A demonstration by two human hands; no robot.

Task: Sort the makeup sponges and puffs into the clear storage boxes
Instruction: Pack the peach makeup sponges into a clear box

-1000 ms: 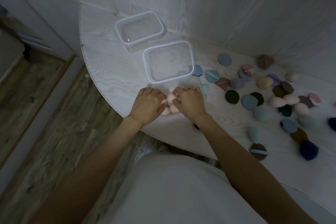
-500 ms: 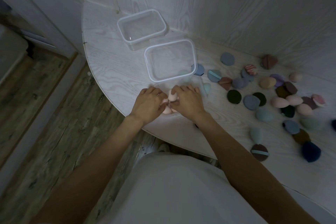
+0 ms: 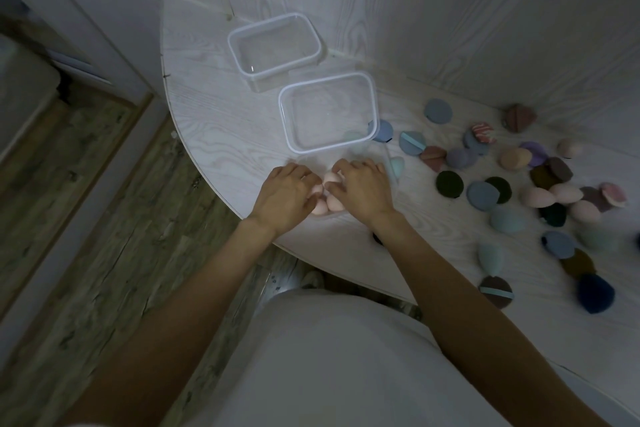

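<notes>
White wood-grain desk (image 3: 221,135), two clear storage boxes (image 3: 327,111) just beyond the hands, scattered sponges and puffs (image 3: 481,196) to their right, left hand (image 3: 284,196) and right hand (image 3: 363,191) curled round a cluster of pink sponges (image 3: 330,180) between them

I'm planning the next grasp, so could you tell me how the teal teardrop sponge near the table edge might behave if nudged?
The teal teardrop sponge looks rounded and lies on its side, so it would probably roll or wobble. It seems soft foam, likely light and squashy. It lies fairly close to the table edge, so a careless push might send it off.
</notes>
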